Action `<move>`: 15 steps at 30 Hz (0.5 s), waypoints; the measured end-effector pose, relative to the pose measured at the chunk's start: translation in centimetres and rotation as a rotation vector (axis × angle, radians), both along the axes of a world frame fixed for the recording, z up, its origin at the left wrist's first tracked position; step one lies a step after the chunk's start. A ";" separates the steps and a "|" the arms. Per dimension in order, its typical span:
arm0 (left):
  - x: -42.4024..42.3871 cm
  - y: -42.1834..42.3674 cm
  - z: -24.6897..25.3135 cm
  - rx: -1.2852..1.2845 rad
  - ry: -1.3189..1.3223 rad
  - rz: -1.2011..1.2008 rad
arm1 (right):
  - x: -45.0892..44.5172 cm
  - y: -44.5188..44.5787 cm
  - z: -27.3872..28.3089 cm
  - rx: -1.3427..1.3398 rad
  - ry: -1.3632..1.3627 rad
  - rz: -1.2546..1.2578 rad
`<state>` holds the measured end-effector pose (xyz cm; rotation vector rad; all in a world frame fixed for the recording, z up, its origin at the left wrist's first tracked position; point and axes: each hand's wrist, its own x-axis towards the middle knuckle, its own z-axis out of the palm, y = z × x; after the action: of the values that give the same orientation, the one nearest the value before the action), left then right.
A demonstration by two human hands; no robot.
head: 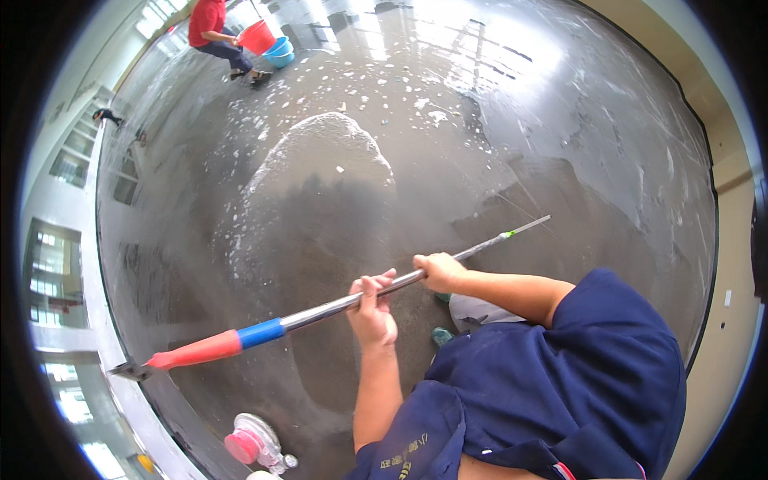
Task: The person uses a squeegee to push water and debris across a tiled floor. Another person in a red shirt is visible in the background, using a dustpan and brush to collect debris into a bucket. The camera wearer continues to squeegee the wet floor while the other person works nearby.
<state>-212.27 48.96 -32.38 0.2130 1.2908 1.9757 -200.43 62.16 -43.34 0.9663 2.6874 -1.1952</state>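
A metal telescopic pole (324,311) slants across in front of me. Toward its left end it has a blue sleeve and a red grip (198,349), tipped by a small dark flat head (129,371). A thin rod extends from the green-marked joint (510,233) at the other end. My left hand (373,315) holds the pole near the middle, palm turned up and fingers loosely around it. Farther along, toward the thin rod, my right hand (441,273) grips it in a fist. My shoes (443,336) show partly below the pole.
Water with a foamy edge (336,120) spreads over the wet grey floor (336,228). Beyond it, a person in red (207,27) tilts a red bucket (257,37) beside blue buckets (279,53). A wheeled pink-and-white machine (255,441) stands lower left. Walls bound both sides.
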 end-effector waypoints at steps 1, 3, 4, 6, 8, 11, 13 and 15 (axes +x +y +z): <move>-0.4 -0.3 0.9 0.075 0.037 -0.046 | 1.7 0.8 -0.8 -0.009 -0.044 -0.022; -1.4 -0.3 2.6 0.235 0.068 -0.121 | 4.9 2.3 -2.4 -0.029 -0.168 -0.114; -1.8 -0.2 3.0 0.253 0.082 -0.123 | 6.3 2.9 -3.0 -0.012 -0.214 -0.145; -2.0 0.9 2.8 0.189 0.119 -0.191 | 8.7 4.5 -6.1 0.019 -0.304 -0.247; -1.3 3.1 1.3 0.156 0.085 -0.268 | 10.3 5.9 -9.0 0.087 -0.286 -0.416; -0.5 6.7 -2.5 0.073 0.023 -0.353 | 9.8 7.7 -12.9 0.173 -0.202 -0.627; -1.4 10.6 -3.8 0.067 -0.003 -0.325 | 8.2 10.4 -16.5 0.282 -0.144 -0.672; -3.5 15.1 -3.8 0.026 0.053 -0.290 | 6.1 14.8 -19.2 0.266 -0.068 -0.646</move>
<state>-215.73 64.06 -36.23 0.4427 1.1934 1.7500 -194.28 76.91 -62.51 1.9765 2.5946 -0.8339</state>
